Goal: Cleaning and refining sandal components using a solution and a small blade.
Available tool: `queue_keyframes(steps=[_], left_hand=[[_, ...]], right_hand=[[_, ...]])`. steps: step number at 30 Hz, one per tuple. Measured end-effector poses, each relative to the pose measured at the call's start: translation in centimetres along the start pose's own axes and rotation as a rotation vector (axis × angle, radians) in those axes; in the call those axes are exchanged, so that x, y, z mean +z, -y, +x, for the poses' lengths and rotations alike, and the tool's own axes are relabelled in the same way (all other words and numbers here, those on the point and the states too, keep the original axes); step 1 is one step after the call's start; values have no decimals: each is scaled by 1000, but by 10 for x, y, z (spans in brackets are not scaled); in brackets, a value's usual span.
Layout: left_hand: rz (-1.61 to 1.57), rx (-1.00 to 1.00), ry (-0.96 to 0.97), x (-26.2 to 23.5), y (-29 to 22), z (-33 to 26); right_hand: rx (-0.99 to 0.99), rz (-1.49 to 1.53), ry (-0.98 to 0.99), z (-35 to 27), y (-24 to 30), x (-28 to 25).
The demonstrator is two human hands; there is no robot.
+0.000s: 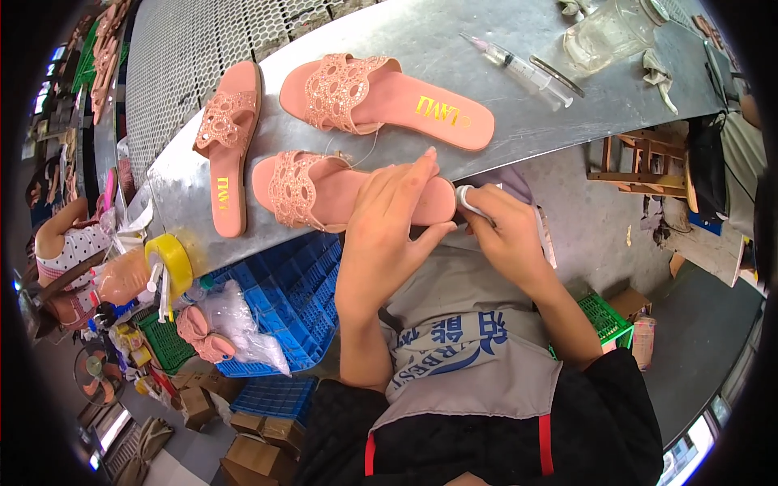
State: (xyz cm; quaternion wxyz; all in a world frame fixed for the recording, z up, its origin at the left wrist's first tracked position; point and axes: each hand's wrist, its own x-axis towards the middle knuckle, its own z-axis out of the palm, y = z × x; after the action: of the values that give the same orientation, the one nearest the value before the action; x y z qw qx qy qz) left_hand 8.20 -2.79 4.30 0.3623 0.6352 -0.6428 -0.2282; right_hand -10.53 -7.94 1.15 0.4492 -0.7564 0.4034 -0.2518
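Under my left hand (387, 223) lies a pink slide sandal (300, 190) with a cut-out strap covered in small stones. That hand spans the sandal's heel end, fingers at the far edge and thumb at the near edge. My right hand (506, 231) is curled just off the heel, by the table edge. A pale loop (466, 199) shows at its fingers; what it belongs to is hidden. The paired pink sandal (405, 105) lies farther away, with a thin clear thread between the two. Another pink sandal (231, 154) stands on its own to the left.
On the metal table (429, 40) are a syringe (523, 73), a glass jar (608, 36) and crumpled cloth (658, 73). Yellow tape (168, 263) is at the left edge. Below are a blue crate (300, 283) and cardboard boxes (259, 462). Another person (65, 251) is at far left.
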Motion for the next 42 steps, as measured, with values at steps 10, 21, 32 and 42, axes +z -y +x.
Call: queue_keyframes(steps=[10, 21, 32, 42], left_hand=[[9, 10, 14, -1, 0, 2], [0, 24, -11, 2, 2, 0], [-19, 68, -24, 2, 3, 0], [-37, 80, -42, 3, 6, 0]], right_hand=[[18, 80, -151, 17, 13, 0], [76, -146, -10, 40, 39, -20], [14, -608, 94, 56, 60, -19], [-61, -719, 205, 64, 64, -23]])
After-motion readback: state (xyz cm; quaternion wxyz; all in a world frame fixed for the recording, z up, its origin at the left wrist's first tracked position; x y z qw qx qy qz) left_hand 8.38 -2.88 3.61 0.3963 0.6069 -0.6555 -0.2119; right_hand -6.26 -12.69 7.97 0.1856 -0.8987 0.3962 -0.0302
